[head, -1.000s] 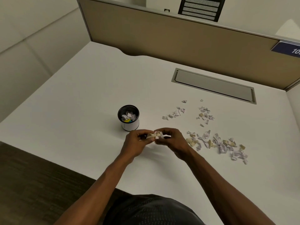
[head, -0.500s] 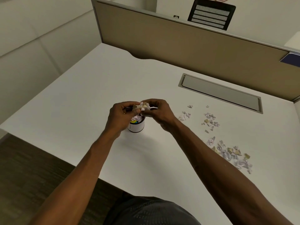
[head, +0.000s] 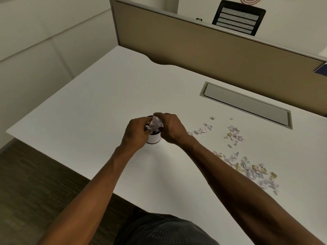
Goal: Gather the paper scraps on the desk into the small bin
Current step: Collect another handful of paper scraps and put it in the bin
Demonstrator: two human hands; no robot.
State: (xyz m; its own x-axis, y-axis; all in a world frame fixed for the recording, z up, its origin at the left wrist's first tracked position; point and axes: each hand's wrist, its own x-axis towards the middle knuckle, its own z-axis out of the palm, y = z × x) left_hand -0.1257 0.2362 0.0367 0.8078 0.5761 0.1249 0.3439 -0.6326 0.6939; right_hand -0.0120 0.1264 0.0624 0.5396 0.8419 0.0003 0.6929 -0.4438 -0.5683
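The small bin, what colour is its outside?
White, with a dark band at the base of the small bin; head view.

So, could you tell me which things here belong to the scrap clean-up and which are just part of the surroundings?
Part of the job:
- small bin
- wad of scraps held over it by the left hand and right hand
- loose scraps on the desk

Just there:
- cable tray cover
- beige partition
- black chair back
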